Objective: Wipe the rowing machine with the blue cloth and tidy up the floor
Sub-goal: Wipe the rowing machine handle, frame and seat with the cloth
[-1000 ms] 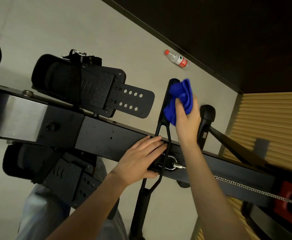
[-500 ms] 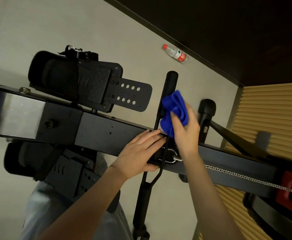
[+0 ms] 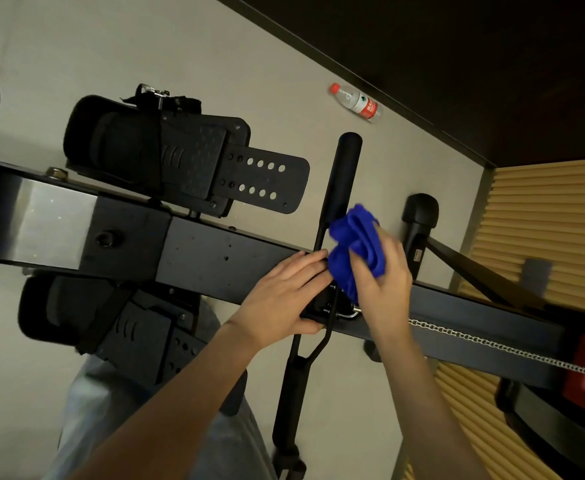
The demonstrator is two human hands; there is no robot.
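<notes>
Blue cloth (image 3: 356,251): soft plush fabric, matt, bunched in folds
Rowing machine rail (image 3: 221,258): dark painted metal, matt, faintly speckled; bare section (image 3: 48,226) at left end brushed silvery steel, dull sheen
Footplate (image 3: 263,181): black matt plastic, perforated, dotted tread texture
Handle bar (image 3: 344,174): black, matt, smooth grip
Chain (image 3: 491,346): shiny silver metal links
Bottle (image 3: 356,101): clear glossy plastic, red cap and label
Floor (image 3: 145,46): smooth pale matt surface
Slatted panel (image 3: 554,216): light wood look, ribbed

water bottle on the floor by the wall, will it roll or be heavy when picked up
The water bottle lies on its side on smooth floor, so a nudge would probably roll it. It looks like thin clear plastic, likely light and slightly squashy. How full it is cannot be told.
</notes>
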